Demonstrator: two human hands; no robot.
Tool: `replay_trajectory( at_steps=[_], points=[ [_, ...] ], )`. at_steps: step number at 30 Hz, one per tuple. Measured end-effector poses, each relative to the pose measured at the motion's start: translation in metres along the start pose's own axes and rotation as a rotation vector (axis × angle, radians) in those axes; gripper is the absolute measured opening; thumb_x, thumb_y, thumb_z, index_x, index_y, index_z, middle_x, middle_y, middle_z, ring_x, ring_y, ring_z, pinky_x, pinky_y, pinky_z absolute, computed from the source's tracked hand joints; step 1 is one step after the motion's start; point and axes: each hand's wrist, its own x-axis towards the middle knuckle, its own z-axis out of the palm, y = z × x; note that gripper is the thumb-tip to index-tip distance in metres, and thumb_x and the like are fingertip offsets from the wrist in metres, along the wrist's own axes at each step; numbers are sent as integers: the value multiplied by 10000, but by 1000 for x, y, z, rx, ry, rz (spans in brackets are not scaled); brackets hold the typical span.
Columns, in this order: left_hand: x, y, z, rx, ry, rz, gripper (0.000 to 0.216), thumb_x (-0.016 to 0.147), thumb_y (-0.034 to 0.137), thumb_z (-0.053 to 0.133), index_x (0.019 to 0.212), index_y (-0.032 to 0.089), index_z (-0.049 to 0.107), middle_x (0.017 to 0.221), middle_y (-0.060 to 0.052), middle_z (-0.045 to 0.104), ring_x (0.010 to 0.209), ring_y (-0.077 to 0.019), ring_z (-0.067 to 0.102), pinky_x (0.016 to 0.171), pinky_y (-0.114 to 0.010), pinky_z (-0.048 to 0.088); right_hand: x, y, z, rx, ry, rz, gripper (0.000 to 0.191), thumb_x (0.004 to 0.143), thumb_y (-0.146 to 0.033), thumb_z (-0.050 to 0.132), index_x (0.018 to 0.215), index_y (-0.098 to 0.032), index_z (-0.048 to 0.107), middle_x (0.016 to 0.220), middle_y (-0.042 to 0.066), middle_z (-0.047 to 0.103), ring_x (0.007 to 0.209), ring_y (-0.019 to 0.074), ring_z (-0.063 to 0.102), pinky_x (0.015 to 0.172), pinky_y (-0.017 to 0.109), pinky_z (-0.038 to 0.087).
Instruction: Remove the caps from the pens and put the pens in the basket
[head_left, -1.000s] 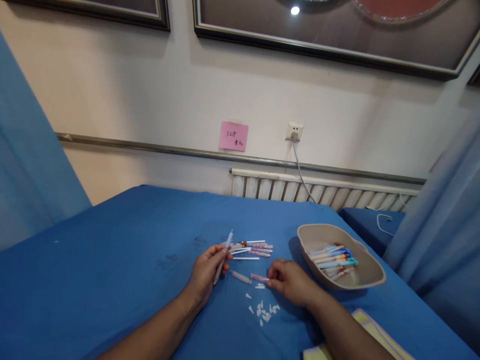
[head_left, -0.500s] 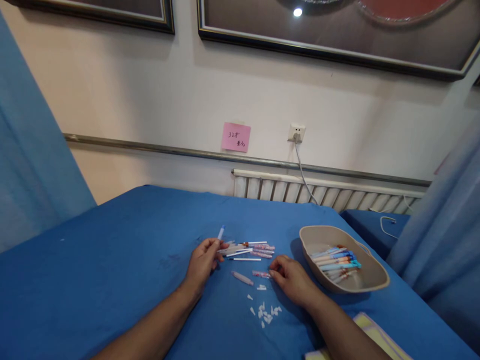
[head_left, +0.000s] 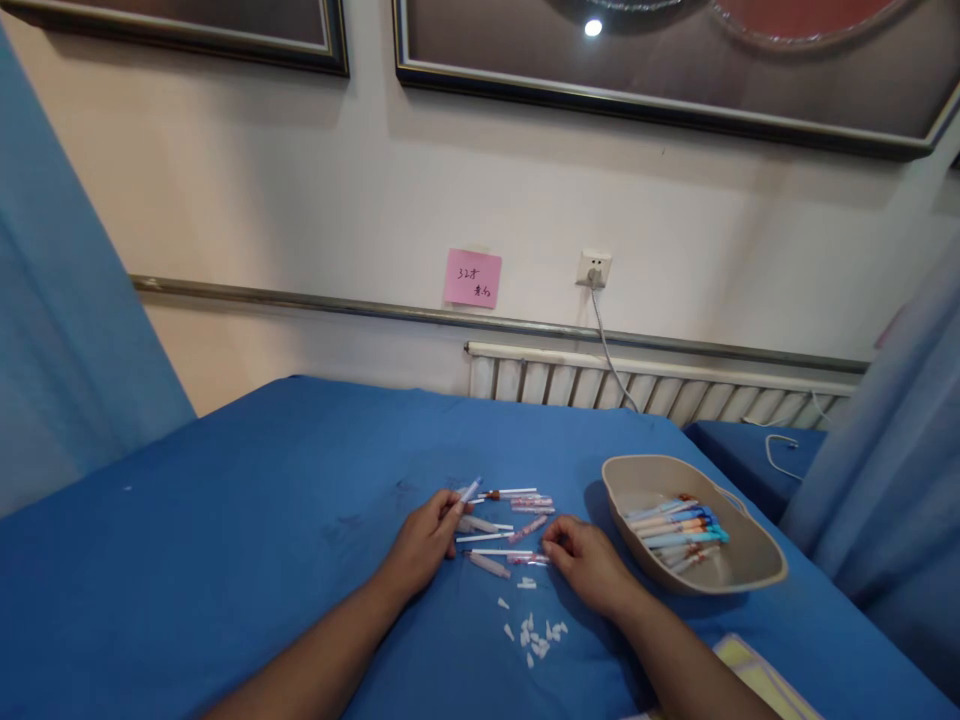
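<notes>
The work in hand looks like pen assembly, at the stage of picking up the next piece. The left hand [head_left: 426, 538] rests on the blue-covered table [head_left: 247, 500] with its fingers closed around a slim pen with a blue tip [head_left: 470, 490], which pokes out past the fingertips toward the wall. The right hand [head_left: 586, 558] lies palm down just right of the loose pile, thumb and forefinger pinched together at the end of a thin white refill [head_left: 501, 552]; whether they actually grip it is too small to tell.

Between the hands lies a scatter of pen parts [head_left: 510, 510]: white refills, pinkish barrels and a clear piece, some touching, some apart. Nearer the person sits a small heap of white caps [head_left: 536, 632].

A likely next move is bringing the 2 hands together so the refill lines up with the held pen, which calls for a fine pinch.

The beige oval tray [head_left: 750, 580], to the right of the hands, holds a bundle of finished pens [head_left: 679, 528] in blue, orange and teal, lying roughly parallel.
</notes>
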Motion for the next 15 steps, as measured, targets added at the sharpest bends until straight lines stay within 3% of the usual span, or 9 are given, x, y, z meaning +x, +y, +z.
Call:
replay_trajectory(
  at_steps=[7, 11, 15],
  points=[
    [1, -2, -4, -78, 73, -31, 343, 822, 463, 459, 874, 156, 602, 457, 53, 518, 436, -132, 487, 494, -223, 369, 2, -1, 4, 0, 8, 10, 144, 802, -230, 487, 714, -184, 591, 688, -1, 597, 620, 131, 529, 571, 221, 359],
    [1, -5, -4, -129, 49, -38, 327, 796, 475, 495, 822, 161, 584, 645, 0, 641, 432, -108, 494, 478, -221, 381, 1, 2, 6, 4, 12, 23, 164, 807, -251, 485, 704, -181, 593, 681, 2, 599, 618, 136, 533, 568, 223, 370],
    [4, -10, -1, -194, 39, -55, 315, 763, 463, 532, 841, 159, 559, 772, -27, 672, 415, -87, 496, 445, -213, 383, 0, 2, 6, -14, 46, 22, 199, 834, -263, 457, 745, -183, 617, 718, 21, 620, 652, 156, 559, 592, 239, 399]
  ],
)
